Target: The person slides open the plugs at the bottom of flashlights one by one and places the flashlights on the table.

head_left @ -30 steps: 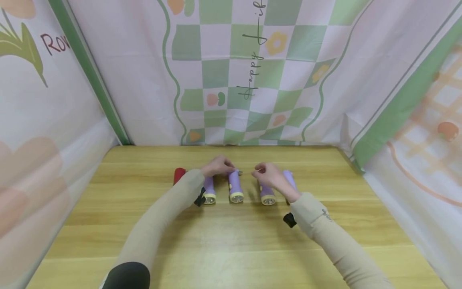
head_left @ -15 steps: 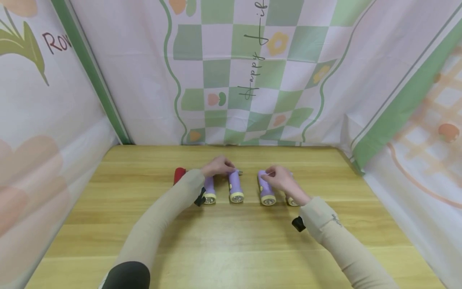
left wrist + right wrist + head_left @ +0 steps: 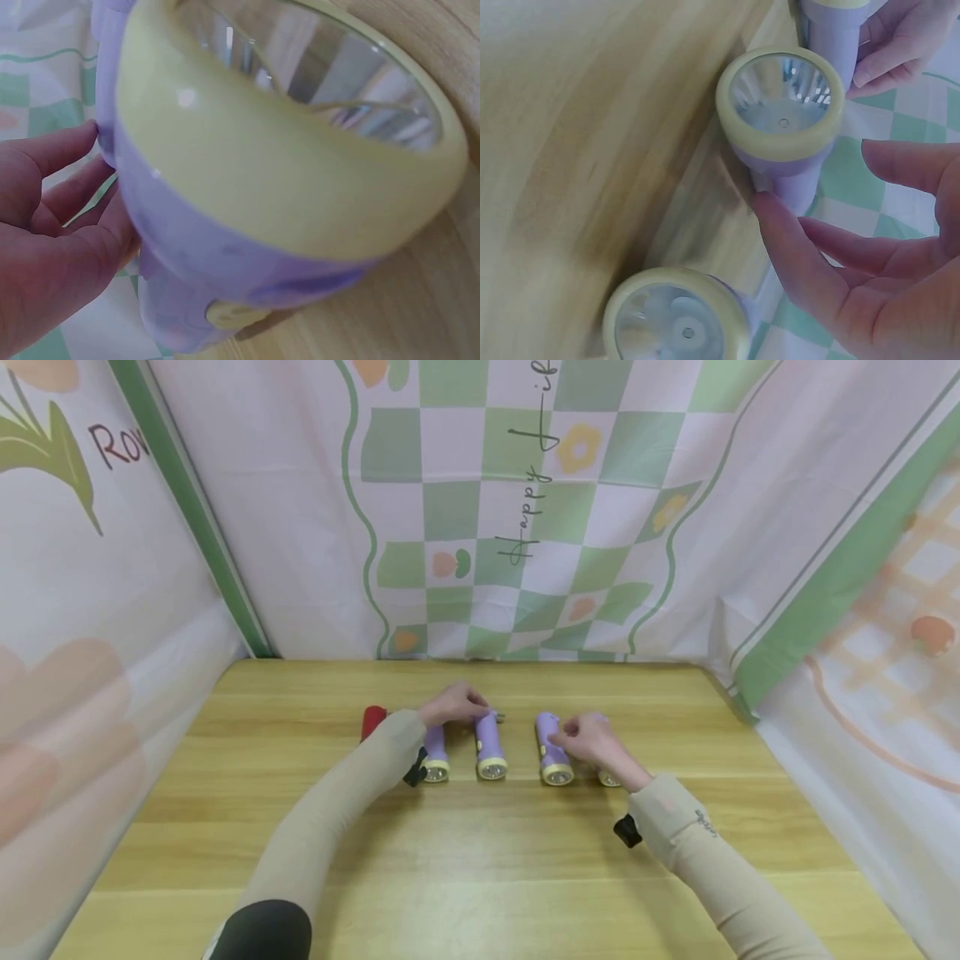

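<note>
Several flashlights lie in a row on the table, lens ends toward me. In the head view, my left hand [image 3: 456, 703] pinches the tail end of the middle purple flashlight [image 3: 489, 747], and its thumb meets the purple body in the left wrist view. A second purple flashlight [image 3: 285, 165] with a cream rim fills that view's foreground. My right hand [image 3: 592, 737] is over the gap between the two right purple flashlights. Its index fingertip is right at the side of the nearer one [image 3: 784, 112], with thumb and fingers spread. The rightmost flashlight [image 3: 676, 319] is partly hidden by this hand.
At the row's left end a red flashlight [image 3: 372, 721] is partly hidden by the left sleeve. The wooden table [image 3: 480, 860] extends toward me. Printed cloth [image 3: 525, 510] hangs behind the table and along both sides.
My right hand has moved right and slightly toward me, off the tail of the fourth flashlight, which shows more fully. The rightmost flashlight's lens has come into view. My left hand stays put.
</note>
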`<action>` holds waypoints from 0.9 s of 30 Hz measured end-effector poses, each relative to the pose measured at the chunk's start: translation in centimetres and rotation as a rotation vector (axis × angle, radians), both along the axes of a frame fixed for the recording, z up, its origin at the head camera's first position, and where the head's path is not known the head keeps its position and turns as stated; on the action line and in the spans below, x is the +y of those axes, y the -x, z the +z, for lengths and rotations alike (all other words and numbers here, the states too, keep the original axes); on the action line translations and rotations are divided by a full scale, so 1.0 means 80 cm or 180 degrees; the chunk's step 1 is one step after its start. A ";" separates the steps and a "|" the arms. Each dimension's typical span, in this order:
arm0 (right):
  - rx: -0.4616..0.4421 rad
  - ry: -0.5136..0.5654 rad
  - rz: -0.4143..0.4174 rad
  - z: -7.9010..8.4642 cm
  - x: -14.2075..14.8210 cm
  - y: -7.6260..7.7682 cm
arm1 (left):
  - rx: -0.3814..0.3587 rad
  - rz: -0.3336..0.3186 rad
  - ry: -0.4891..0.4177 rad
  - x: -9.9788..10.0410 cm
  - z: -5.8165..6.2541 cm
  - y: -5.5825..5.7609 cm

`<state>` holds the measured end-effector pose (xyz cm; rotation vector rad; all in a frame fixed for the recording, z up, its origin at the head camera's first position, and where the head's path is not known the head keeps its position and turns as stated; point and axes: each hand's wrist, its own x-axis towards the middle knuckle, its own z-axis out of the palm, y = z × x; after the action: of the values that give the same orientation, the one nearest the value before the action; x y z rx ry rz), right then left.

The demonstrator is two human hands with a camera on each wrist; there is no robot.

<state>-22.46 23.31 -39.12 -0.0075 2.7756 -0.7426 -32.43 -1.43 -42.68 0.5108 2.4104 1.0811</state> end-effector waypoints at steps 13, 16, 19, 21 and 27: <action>-0.0026 0.0098 0.0028 -0.014 0.003 0.008 | 0.0017 0.0011 -0.0005 -0.002 0.002 -0.001; -0.0021 0.0099 0.0043 -0.016 0.003 0.009 | 0.0021 0.0017 -0.0001 -0.002 0.002 -0.001; -0.0058 0.0116 0.0032 -0.017 0.003 0.007 | 0.0019 0.0023 0.0008 -0.001 0.001 -0.002; -0.0068 0.0126 0.0032 -0.017 0.003 0.007 | 0.0014 0.0017 0.0010 -0.001 0.002 -0.002; -0.0108 0.0150 0.0008 -0.018 0.003 0.007 | 0.0015 0.0012 0.0013 -0.002 0.003 -0.002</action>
<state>-23.03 23.52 -40.60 -0.0075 2.7250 -0.7998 -32.27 -1.56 -42.47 0.5079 2.4181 1.0775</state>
